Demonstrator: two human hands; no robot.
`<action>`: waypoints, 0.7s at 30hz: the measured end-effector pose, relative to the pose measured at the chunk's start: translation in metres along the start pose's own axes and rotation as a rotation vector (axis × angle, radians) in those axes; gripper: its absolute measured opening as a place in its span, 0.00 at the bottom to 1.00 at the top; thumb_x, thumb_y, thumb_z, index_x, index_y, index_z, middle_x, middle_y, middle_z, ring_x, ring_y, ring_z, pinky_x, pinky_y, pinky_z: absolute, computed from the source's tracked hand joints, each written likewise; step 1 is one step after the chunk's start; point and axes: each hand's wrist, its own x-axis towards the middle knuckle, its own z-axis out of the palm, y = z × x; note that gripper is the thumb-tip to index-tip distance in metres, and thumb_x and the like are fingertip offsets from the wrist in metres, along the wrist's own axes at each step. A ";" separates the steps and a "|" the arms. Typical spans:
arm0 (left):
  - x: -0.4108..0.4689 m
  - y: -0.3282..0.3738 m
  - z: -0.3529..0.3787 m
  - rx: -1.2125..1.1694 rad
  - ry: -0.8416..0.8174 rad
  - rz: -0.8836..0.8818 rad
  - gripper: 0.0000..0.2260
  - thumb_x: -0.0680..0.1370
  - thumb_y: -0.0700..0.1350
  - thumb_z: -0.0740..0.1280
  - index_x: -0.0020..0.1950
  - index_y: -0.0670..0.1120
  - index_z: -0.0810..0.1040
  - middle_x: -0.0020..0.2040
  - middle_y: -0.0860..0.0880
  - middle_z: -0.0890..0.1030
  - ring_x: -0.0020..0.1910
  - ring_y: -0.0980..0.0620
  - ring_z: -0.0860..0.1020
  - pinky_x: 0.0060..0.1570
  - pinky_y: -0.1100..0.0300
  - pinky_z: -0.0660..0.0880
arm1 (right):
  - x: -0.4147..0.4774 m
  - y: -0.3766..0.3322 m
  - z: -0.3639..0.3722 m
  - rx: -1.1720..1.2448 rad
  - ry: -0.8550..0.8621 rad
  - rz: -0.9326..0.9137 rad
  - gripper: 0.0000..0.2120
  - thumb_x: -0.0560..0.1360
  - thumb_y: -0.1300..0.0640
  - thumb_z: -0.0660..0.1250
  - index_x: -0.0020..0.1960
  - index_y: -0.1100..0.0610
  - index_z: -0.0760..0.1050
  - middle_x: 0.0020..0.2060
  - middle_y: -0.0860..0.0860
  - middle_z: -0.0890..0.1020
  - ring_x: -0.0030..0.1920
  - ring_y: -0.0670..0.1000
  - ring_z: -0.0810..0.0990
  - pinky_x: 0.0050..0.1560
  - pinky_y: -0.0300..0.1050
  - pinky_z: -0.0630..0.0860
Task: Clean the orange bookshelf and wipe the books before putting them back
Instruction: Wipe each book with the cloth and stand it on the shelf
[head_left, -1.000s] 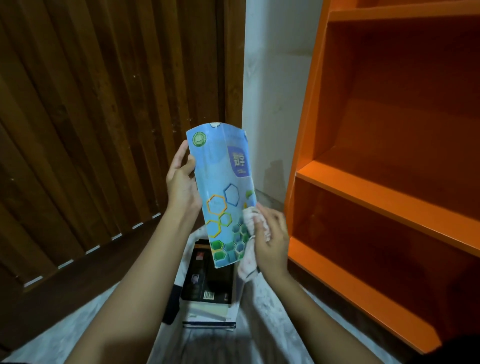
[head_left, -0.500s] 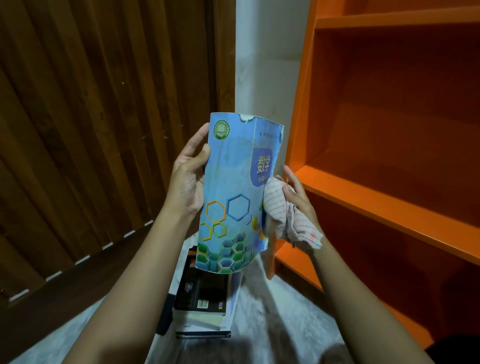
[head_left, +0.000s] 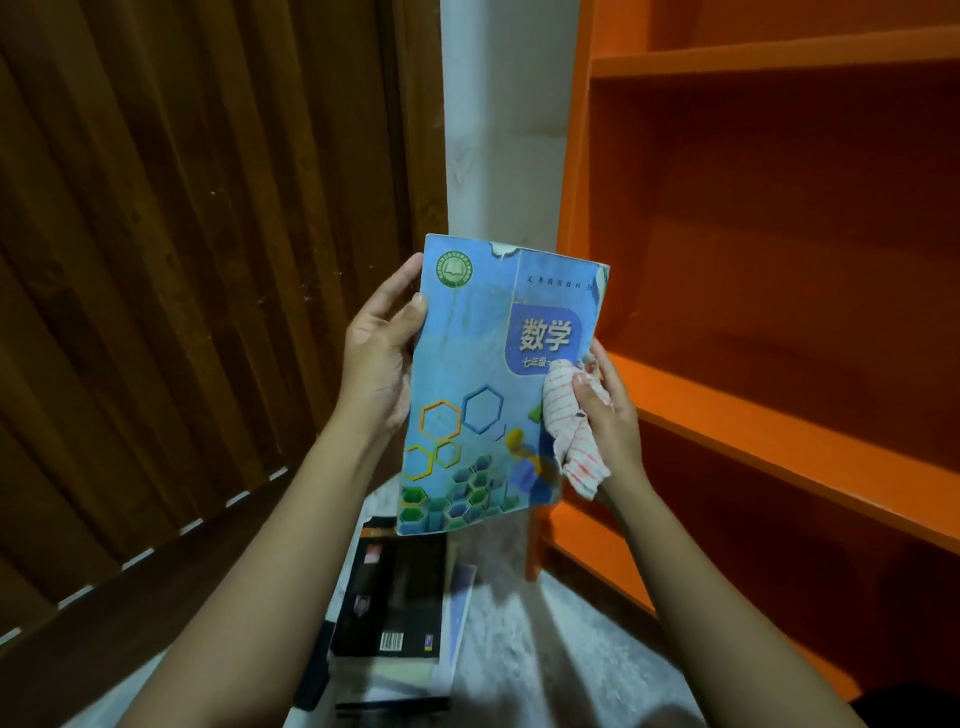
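- Blue is the cover of the book (head_left: 483, 395) in work. It is held upright in the air just left of the orange bookshelf (head_left: 779, 431), before its left side panel and not on any shelf.
- The left hand (head_left: 382, 358) holds the book's left edge. Its grip is closed on the book, with the thumb on the front cover and the fingers behind it, out of sight.
- The right hand (head_left: 610, 421) has its grip closed on a white cloth with red stripes (head_left: 569, 415). The cloth is pressed on the cover's right edge, the side nearest to the bookshelf.
- I judge the step to be wiping this book. Putting back is not yet done, since the shelves in view carry no books.
- More books lie in a stack (head_left: 395, 613) on the floor (head_left: 545, 649), lower and left of the bookshelf's foot.
- The next move, in my opinion, is to draw the cloth over the rest of the streaked cover. The left grip must stay firm so the thin book does not bend. Then come the back and the edges, and after this the book can go on a shelf.
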 end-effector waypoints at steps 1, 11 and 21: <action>0.003 -0.001 0.005 -0.024 0.006 0.024 0.15 0.78 0.34 0.62 0.60 0.48 0.77 0.51 0.45 0.84 0.46 0.49 0.83 0.46 0.52 0.81 | 0.007 -0.006 -0.004 -0.052 0.004 -0.037 0.21 0.79 0.62 0.60 0.70 0.48 0.65 0.65 0.49 0.72 0.59 0.46 0.77 0.54 0.44 0.79; 0.072 -0.044 0.089 0.081 0.058 0.265 0.17 0.80 0.38 0.61 0.64 0.55 0.71 0.53 0.60 0.82 0.51 0.57 0.81 0.41 0.61 0.81 | 0.117 -0.066 -0.040 -0.235 0.166 -0.318 0.18 0.78 0.64 0.61 0.67 0.56 0.68 0.60 0.51 0.77 0.58 0.43 0.77 0.58 0.40 0.75; 0.112 -0.100 0.111 0.407 -0.136 0.405 0.21 0.80 0.52 0.59 0.67 0.73 0.59 0.74 0.53 0.64 0.74 0.47 0.62 0.65 0.43 0.70 | 0.192 -0.041 -0.070 -0.183 0.146 -0.316 0.23 0.77 0.56 0.65 0.70 0.57 0.66 0.66 0.57 0.73 0.61 0.48 0.76 0.57 0.39 0.76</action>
